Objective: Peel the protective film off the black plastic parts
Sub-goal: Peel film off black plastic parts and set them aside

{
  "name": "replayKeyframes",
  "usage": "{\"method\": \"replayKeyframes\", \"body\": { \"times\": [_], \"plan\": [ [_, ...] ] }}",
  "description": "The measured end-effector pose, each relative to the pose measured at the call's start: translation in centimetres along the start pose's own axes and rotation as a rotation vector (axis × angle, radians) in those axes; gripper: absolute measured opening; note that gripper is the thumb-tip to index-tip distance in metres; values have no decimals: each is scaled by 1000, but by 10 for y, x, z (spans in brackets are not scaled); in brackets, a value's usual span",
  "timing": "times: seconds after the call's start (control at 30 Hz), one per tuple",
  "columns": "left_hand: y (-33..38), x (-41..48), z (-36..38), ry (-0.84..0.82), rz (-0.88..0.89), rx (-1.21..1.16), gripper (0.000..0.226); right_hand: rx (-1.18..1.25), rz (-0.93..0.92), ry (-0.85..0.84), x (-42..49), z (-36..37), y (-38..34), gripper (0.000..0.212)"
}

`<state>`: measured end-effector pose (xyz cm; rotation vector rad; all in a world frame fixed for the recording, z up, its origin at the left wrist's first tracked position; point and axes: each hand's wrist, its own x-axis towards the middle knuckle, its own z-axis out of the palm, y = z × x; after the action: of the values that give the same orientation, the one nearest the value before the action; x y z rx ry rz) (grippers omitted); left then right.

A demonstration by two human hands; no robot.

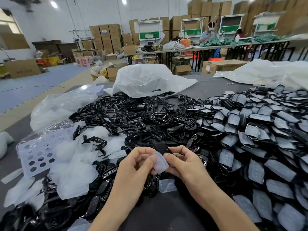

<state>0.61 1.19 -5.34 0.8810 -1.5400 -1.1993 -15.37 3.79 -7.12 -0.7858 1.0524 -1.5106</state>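
Factory floor: stacked cartons (pixel 106 37), long worktables (pixel 216 47), heaped parts (pixel 133 117).

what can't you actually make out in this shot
Head view:
- part: mostly hidden by the film and by the fingers of the left hand and right hand; whether the film is fully off cannot be told.
- black pile: far end covered by the white bag.
- filmed pile: cut off by the right and bottom edges.
- boxes, top right: blurred.

We count one left hand (pixel 135 164), one right hand (pixel 183 162), and heaped black plastic parts (pixel 133 114) and peeled film sheets (pixel 75 180) beyond counting.
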Motion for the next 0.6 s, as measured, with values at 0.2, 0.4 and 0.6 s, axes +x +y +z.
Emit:
{"method": "replayKeyframes", "body": {
  "times": [0.2,0.4,0.6],
  "plan": [
    [-3,2,1,113,-47,-102,11,-83,-36,-75,-5,8,-2,35],
    [-1,-1,1,109,25,-30,13,-117,-82,-137,-11,11,-7,22],
    [-2,0,1,137,24,-76,15,-89,-82,-191,-13,13,-9,19]
  ]
}}
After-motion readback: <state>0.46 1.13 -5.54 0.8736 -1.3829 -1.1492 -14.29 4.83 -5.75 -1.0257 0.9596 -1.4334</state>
